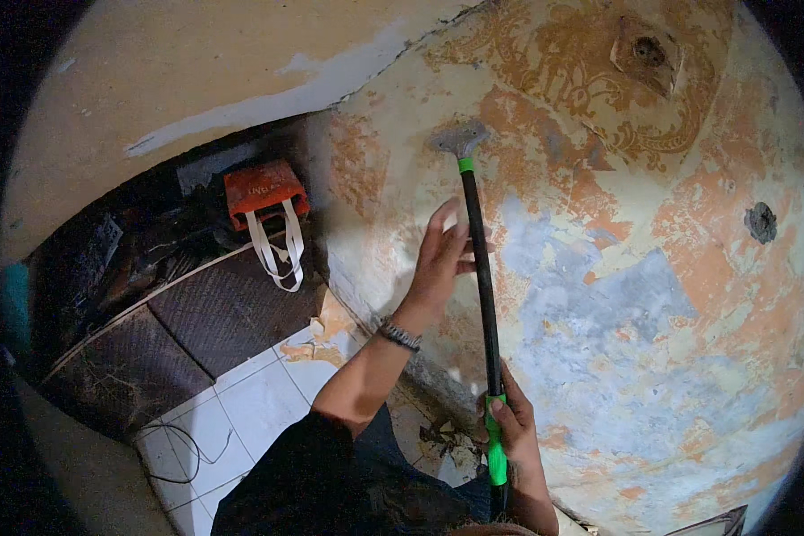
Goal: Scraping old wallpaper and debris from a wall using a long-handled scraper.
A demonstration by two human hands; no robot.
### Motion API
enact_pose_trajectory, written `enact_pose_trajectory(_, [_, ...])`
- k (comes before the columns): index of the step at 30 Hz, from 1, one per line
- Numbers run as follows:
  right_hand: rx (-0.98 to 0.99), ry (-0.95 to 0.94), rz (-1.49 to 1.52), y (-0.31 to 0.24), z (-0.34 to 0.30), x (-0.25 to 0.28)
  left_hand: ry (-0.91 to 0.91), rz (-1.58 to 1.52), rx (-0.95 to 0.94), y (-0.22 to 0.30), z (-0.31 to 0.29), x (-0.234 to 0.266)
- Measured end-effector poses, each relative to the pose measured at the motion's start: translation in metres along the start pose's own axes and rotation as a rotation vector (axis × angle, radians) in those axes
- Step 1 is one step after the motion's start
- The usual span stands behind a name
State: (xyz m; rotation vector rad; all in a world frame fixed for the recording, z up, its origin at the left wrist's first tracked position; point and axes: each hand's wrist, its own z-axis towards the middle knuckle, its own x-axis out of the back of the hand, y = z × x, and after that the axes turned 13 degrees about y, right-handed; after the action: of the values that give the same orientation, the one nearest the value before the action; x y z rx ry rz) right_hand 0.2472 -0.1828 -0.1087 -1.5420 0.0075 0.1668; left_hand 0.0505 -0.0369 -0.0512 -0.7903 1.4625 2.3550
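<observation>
Black sleeve | right grip holds scraper by handle | left grip spread (shaft across it)

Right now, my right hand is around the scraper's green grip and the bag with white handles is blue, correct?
Not quite: the head view shows the bag is orange-red, not blue. The rest stands: its handles are white, and your right hand is around the green grip of the scraper.

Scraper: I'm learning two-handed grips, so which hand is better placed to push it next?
Probably the right hand: it holds the green grip, low on the shaft. The left hand is loosely open at the shaft, nearer the blade, so may suit guiding better.
</observation>
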Motion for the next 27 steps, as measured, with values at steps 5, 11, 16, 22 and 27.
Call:
enact_pose_trajectory(5, [0.108,-0.008,-0.138,-0.001,0.014,-0.008,0.05,-0.11,-0.088,-0.01,0.038,-0.024])
enact_pose_trajectory(11, [0.204,-0.031,-0.207,-0.028,0.03,-0.032,0.137,-0.24,-0.134,0.0,0.064,-0.028])
enact_pose_trajectory(16, [0.247,0.0,-0.348,-0.038,0.031,-0.029,0.147,-0.212,-0.094,0.002,0.073,-0.035])
enact_pose_trajectory(22, [0.189,-0.046,-0.23,-0.058,0.04,-0.029,0.228,-0.193,-0.075,0.01,0.079,-0.041])
enact_pose_trajectory(27, [0.119,-0.064,-0.231,-0.062,0.048,-0.027,0.281,-0.031,-0.243,0.011,0.099,-0.042])
